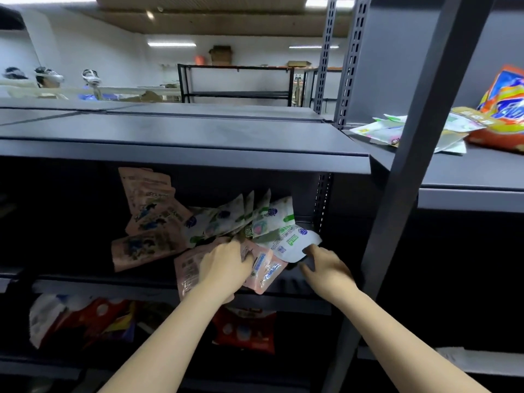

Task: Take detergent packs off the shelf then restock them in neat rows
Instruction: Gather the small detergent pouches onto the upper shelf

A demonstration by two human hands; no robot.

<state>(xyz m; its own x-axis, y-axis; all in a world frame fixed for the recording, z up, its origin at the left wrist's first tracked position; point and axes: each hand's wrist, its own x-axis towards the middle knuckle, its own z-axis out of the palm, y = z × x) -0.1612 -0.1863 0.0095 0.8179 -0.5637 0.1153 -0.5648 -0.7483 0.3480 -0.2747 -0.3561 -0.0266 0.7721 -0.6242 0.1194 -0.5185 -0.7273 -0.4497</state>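
Both hands reach into the middle shelf (pixel 158 282) of a dark grey metal rack, where the detergent packs (pixel 226 222) lie in a loose heap — pink ones to the left and front, white-and-green ones to the right, several leaning against each other.

The left hand (pixel 224 268) lies on top of a pink pack (pixel 263 268) at the front edge of the shelf, fingers curled down over it and into the pile; whether they actually clamp the pack I cannot tell. The right hand (pixel 326 268) sits just right of the heap, thumb and forefinger pinching the lower corner of a white pack (pixel 295 242) that lies flat, the other fingers loosely bent.

On the shelf below are red and white bags (pixel 85 321). Up to the right, on the neighbouring rack, more white packs (pixel 391 131) lie flat beside an orange bag (pixel 504 109).
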